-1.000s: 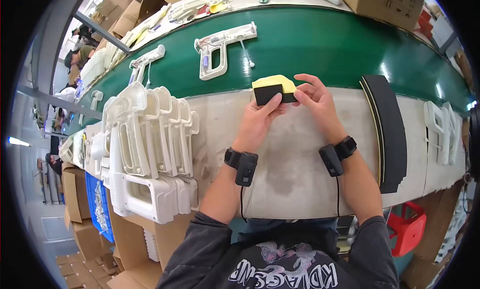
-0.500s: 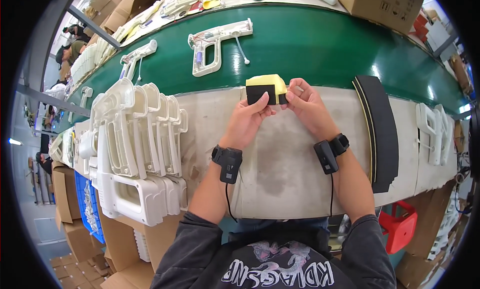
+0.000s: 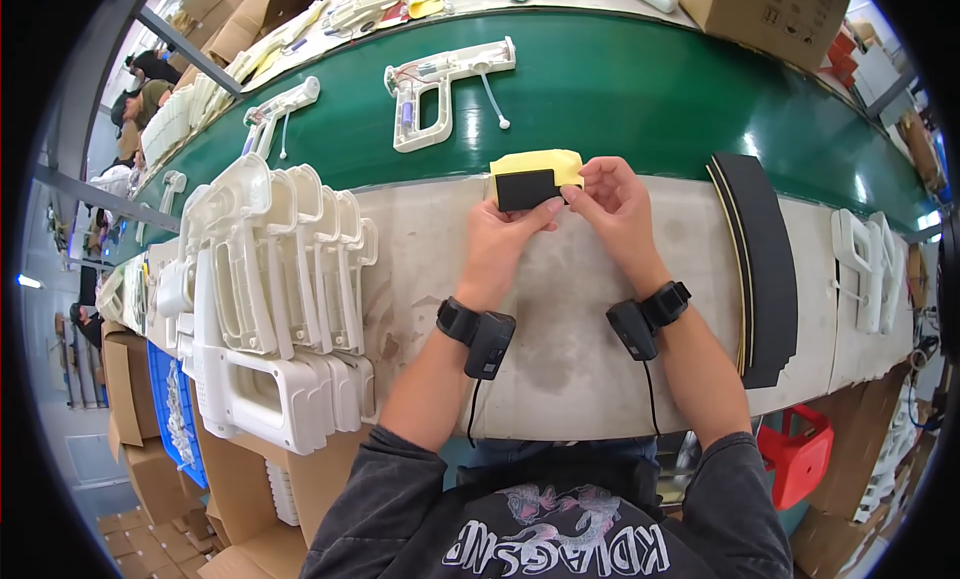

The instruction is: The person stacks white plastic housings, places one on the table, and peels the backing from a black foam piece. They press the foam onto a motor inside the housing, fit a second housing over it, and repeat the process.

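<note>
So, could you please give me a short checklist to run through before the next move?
1. Left hand holding the black-and-yellow piece: ok, thumb at its lower edge.
2. Right hand on the piece: ok, thumb at its right end.
3. Yellow layer loose from the black: cannot tell, they overlap in view.
4. Black strips apart from both hands: ok, at the right.
5. Open white housing apart from both hands: ok, on the green belt.
</note>
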Demonstrator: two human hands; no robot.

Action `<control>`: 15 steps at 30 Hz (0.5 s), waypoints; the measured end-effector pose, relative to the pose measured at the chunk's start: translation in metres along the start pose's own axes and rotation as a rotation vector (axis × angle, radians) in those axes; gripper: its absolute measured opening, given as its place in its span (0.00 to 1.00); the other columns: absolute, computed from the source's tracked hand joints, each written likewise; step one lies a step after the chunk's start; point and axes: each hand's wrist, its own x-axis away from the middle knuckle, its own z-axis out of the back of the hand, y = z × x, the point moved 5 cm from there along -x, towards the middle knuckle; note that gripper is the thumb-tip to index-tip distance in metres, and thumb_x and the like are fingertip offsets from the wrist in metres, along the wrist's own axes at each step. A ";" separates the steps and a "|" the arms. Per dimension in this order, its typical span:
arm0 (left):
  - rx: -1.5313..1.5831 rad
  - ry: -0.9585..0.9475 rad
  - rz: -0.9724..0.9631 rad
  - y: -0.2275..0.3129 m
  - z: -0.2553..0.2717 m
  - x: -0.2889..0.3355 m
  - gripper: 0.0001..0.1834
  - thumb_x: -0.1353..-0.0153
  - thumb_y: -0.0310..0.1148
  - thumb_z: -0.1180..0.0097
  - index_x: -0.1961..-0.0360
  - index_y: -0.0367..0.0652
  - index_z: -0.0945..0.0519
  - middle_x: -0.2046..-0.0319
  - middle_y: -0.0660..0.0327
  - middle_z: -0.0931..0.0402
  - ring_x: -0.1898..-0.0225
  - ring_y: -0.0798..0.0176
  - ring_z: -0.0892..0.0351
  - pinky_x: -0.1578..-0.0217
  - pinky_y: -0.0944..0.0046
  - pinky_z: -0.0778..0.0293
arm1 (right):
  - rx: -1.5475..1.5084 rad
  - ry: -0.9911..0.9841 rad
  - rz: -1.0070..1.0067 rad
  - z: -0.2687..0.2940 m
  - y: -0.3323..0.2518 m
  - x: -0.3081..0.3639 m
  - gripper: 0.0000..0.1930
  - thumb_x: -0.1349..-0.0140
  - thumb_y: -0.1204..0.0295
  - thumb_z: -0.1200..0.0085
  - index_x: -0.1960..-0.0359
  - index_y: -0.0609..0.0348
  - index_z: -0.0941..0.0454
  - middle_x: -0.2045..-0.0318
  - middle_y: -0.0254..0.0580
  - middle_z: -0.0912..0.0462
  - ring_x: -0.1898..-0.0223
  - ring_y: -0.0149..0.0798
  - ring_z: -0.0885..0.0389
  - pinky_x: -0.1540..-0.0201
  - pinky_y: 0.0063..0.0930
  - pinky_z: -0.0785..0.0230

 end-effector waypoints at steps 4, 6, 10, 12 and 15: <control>-0.014 0.048 -0.035 0.006 -0.001 0.001 0.13 0.42 0.26 0.31 0.56 0.35 0.16 0.62 0.62 0.15 0.65 0.73 0.18 0.64 0.71 0.22 | 0.066 0.042 -0.022 -0.002 -0.006 0.002 0.13 0.35 0.78 0.41 0.51 0.62 0.27 0.61 0.33 0.20 0.63 0.25 0.20 0.60 0.19 0.25; -0.080 0.079 -0.051 0.005 0.010 0.000 0.14 0.42 0.26 0.32 0.55 0.34 0.16 0.60 0.61 0.15 0.63 0.72 0.18 0.62 0.70 0.21 | 0.056 0.063 -0.045 -0.006 -0.005 0.002 0.12 0.32 0.76 0.43 0.50 0.62 0.27 0.62 0.33 0.20 0.64 0.25 0.21 0.61 0.19 0.26; -0.057 0.166 -0.204 0.013 0.011 -0.001 0.17 0.42 0.22 0.32 0.52 0.31 0.18 0.57 0.58 0.16 0.58 0.69 0.17 0.55 0.68 0.20 | 0.029 0.140 -0.068 0.005 -0.005 0.000 0.11 0.27 0.69 0.48 0.50 0.62 0.25 0.65 0.35 0.20 0.69 0.27 0.23 0.64 0.21 0.30; 0.006 0.163 -0.245 0.017 0.011 0.000 0.17 0.42 0.21 0.33 0.51 0.30 0.19 0.56 0.58 0.16 0.56 0.68 0.17 0.53 0.68 0.21 | 0.024 0.147 -0.119 0.003 0.000 -0.002 0.11 0.27 0.68 0.49 0.51 0.62 0.25 0.68 0.35 0.20 0.70 0.28 0.24 0.65 0.22 0.31; 0.063 0.075 -0.271 0.032 0.001 0.005 0.18 0.43 0.21 0.33 0.51 0.30 0.19 0.55 0.58 0.17 0.54 0.68 0.17 0.50 0.67 0.22 | 0.077 0.092 -0.150 0.010 0.004 -0.005 0.09 0.28 0.71 0.49 0.54 0.63 0.23 0.68 0.37 0.18 0.69 0.28 0.22 0.64 0.21 0.29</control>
